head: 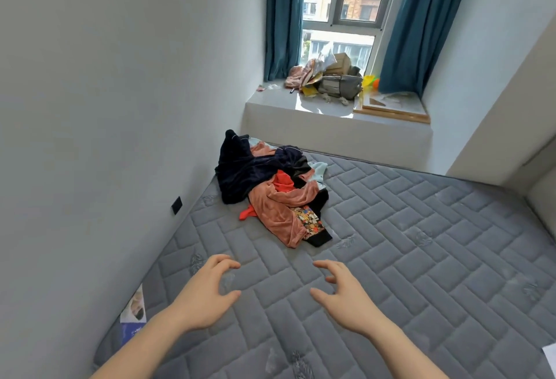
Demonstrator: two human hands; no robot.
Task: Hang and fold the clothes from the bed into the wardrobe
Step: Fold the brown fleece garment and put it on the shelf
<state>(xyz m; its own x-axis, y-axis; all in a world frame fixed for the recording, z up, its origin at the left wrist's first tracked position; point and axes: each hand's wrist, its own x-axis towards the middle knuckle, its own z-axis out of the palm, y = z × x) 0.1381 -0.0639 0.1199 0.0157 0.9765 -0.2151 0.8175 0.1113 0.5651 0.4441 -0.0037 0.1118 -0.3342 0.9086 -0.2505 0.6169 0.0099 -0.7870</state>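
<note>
Left hand: the left hand is held out over the mattress, fingers loosely curved and apart from the thumb, holding nothing.
Right hand: the right hand mirrors it, fingers bent and spread, thumb apart, nothing in its grasp.
Spacing: both hands hover side by side with a gap between them, palms facing inward; neither touches any garment.
Mattress: a grey quilted mattress with a brick-pattern stitch lies bare beneath the hands, set against the wall on the left.
Clothes: a heap of clothes sits on the mattress beyond the hands, near the far left corner by the wall.
Heap contents: a dark navy velvet garment lies at the wall side; a salmon-pink garment spreads toward the hands; a red piece shows in the middle; a multicoloured patterned piece with a black cuff lies at the near right edge.
Window ledge: a window ledge beyond the bed carries a clutter of bags and boxes.
Curtains: teal curtains hang at both sides of the window.
Wardrobe: not in view.
</note>
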